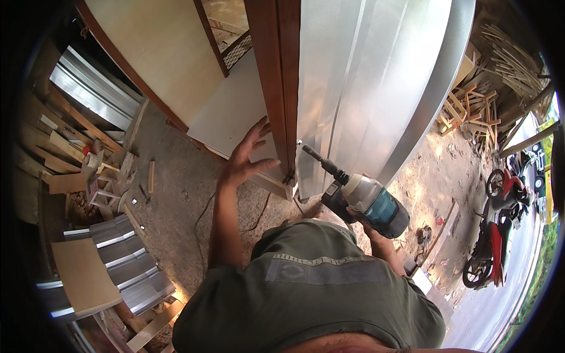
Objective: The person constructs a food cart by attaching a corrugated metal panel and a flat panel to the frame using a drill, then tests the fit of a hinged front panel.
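A cordless impact driver [376, 203], teal and grey with a long socket bit, is gripped in my right hand [369, 230], most of which the tool hides. The bit's tip points at the edge of a corrugated metal sheet [359, 100], close to a small bright screw head or fastener; I cannot tell if they touch. This sheet stands along a reddish-brown wooden post [281, 88]. To the post's left, my left hand [248, 156] is open, its fingers spread by the wood. Behind that hand lies a pale panel [226, 120] within the brown frame.
Stacked metal sheets [132, 265] and a tan board [82, 273] lie at the lower left, near scrap wood. A dark cable [203, 226] runs over the dirt floor. Wooden stool-like frames [471, 112] are piled at upper right. Red and black motorbikes [491, 247] stand far right.
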Tool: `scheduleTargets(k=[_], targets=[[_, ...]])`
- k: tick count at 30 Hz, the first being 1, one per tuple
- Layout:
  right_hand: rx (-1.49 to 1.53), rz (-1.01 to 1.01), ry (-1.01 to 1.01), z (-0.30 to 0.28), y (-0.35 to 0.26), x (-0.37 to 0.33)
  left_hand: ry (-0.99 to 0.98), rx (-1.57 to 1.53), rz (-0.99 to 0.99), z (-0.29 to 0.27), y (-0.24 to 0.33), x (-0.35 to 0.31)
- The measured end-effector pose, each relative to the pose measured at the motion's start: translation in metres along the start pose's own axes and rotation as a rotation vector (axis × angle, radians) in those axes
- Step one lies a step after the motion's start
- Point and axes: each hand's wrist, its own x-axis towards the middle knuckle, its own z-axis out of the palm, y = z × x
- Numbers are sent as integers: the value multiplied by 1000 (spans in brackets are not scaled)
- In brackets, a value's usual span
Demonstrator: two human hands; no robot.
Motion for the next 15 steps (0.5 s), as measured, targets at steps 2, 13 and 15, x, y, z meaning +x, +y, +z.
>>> scheduleTargets(k=[2,13,15], targets=[[-19,23,19,2,3,-2,29,110,103,27,18,-3],[-15,169,-2,8,-10,-3,272,419,145,61,24,-5],[30,206,-17,11,-12,-1,272,462,157,59,25,-7]])
